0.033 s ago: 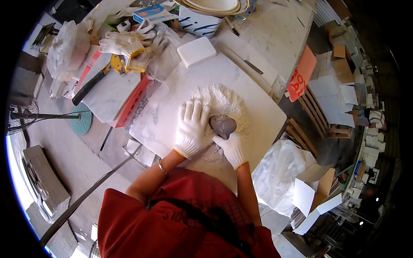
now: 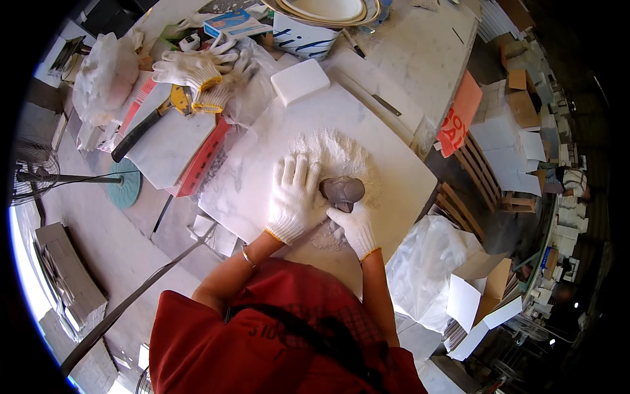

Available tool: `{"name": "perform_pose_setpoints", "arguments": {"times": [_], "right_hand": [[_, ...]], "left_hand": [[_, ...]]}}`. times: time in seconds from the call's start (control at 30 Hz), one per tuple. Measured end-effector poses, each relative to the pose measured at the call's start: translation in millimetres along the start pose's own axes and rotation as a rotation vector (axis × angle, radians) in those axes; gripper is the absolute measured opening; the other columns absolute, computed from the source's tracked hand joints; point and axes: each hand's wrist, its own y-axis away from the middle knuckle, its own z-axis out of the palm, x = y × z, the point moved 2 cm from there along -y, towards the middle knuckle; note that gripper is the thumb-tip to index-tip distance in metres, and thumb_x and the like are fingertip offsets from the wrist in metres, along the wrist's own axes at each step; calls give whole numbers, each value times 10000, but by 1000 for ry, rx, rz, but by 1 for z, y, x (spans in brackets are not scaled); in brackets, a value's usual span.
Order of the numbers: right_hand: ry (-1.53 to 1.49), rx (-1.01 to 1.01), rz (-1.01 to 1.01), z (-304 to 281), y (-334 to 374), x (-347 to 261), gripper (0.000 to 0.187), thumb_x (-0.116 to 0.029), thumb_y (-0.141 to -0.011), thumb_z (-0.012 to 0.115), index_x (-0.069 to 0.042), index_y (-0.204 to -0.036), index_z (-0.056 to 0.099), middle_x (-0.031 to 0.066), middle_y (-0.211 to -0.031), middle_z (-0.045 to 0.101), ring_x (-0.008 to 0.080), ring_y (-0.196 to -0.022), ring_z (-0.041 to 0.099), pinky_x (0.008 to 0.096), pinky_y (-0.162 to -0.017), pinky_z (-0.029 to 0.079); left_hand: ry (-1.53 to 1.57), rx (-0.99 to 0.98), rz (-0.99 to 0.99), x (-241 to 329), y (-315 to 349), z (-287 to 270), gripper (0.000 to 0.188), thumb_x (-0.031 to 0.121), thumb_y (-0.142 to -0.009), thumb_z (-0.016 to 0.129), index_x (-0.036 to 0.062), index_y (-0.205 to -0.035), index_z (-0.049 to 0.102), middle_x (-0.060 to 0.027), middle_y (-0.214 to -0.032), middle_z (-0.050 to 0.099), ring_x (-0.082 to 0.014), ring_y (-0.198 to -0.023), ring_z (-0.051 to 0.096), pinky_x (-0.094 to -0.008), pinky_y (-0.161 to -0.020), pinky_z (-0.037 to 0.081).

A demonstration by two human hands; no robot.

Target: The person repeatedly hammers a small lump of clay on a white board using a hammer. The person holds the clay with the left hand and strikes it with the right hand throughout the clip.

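Observation:
My left hand (image 2: 295,198), in a white knitted glove, lies flat on a marble slab (image 2: 249,157) with its fingers stretched out. Its edge is close beside a smooth, rounded grey-brown lump (image 2: 345,189); whether they touch, I cannot tell. My right hand (image 2: 356,228), gloved too, is closed on the lump's near end, thumb towards my left hand. Part of that grip is hidden by the lump. White powder (image 2: 335,146) is heaped in an arc beyond and to the right of the lump, and more lies between my wrists.
A white block (image 2: 300,81) stands at the slab's far edge. Further left lie spare gloves (image 2: 190,69), a black-handled tool (image 2: 139,133) and a red-edged box (image 2: 200,161). A narrow blade (image 2: 387,105) lies at the far right. Bowls (image 2: 328,10) are stacked at the back.
The grey-brown lump has turned a little in my right hand and shifted slightly to the right. My left hand stays in nearly the same place.

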Motion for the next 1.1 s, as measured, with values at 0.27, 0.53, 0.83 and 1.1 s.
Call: {"name": "perform_pose_setpoints", "arguments": {"times": [0.27,0.53,0.83,1.1], "right_hand": [[-231,88,-107,-19,55,-44,174,-134,-926,771,-59,-1052,676,48,-821,692,124,-617,650,268,-528,501],[-16,49,-96,5,5,-6,254,-221,-924,784,-37,-1056,670,83,-735,685,136,-562,628,259,-519,492],[-109,113,-110,-11,55,-39,212,-177,-930,777,-39,-1054,674,47,-766,701,94,-593,632,245,-527,489],[-115,-7,38,-5,5,-17,261,-223,-916,785,-49,-1021,620,43,-704,640,114,-505,571,278,-455,440]], "left_hand": [[91,53,4,1,1,-8,833,423,-690,825,-27,-1343,569,-238,-1304,533,-440,-1208,508,-564,-1072,388],[-19,28,31,0,1,2,775,388,-675,817,-41,-1275,576,-258,-1265,545,-460,-1184,519,-560,-1040,415],[80,88,11,5,0,-10,826,458,-691,837,-31,-1305,581,-233,-1243,543,-431,-1182,510,-549,-1035,407],[3,86,49,5,-3,-10,796,453,-704,827,-37,-1282,582,-237,-1250,545,-430,-1175,514,-545,-1021,415]]}}
